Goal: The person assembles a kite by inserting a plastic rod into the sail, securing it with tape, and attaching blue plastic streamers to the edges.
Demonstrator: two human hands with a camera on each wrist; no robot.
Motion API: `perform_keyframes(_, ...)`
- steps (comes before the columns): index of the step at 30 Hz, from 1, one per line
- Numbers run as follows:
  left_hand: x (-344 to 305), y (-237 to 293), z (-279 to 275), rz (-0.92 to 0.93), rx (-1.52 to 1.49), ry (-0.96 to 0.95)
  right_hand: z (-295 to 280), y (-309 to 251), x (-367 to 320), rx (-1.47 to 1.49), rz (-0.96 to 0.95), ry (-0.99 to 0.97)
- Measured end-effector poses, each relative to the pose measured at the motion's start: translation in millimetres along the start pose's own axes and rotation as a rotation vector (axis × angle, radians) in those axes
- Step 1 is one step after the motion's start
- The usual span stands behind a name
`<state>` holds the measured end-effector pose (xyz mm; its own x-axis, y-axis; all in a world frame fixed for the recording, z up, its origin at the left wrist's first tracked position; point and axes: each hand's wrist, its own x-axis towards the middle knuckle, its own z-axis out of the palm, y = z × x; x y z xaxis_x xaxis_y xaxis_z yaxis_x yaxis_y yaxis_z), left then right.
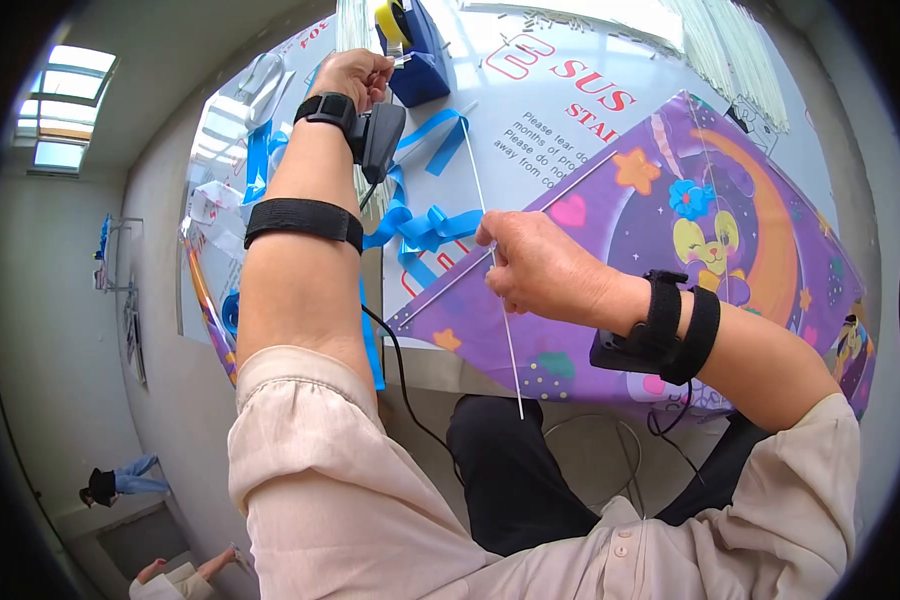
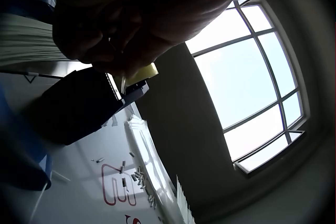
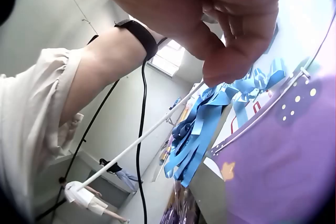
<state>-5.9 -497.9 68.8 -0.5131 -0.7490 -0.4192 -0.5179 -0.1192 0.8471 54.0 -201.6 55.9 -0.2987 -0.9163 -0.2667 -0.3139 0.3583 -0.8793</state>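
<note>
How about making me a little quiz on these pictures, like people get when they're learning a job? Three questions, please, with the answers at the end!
1. What is the right hand holding?

2. Pick one: what colour is the flower pictured on the purple kite?
A) green
B) blue
C) red

3. True or false: the left hand is resting on the purple kite.

Key:
1. A thin white stick.
2. B, blue.
3. False: the left hand is up at the blue tape dispenser, away from the purple kite.
</note>
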Motion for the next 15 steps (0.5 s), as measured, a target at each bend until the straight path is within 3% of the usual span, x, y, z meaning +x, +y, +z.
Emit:
perform_keyframes(2,-2.8,-1.0,0.0,0.022,-0.035,-0.011,12.3,13.9,5.0,-0.102,-0.244,0.292)
perform_keyframes(8,-15.6,-2.7,5.7,0.035,-0.046,0.037,10.8,24.7,34.9,-0.176,-0.168,0.256)
perform_keyframes(15,-7.4,-14.5,4.6,0.024,-0.066,0.018,19.0,37.2,59.9,-0.217,-0.204,0.285)
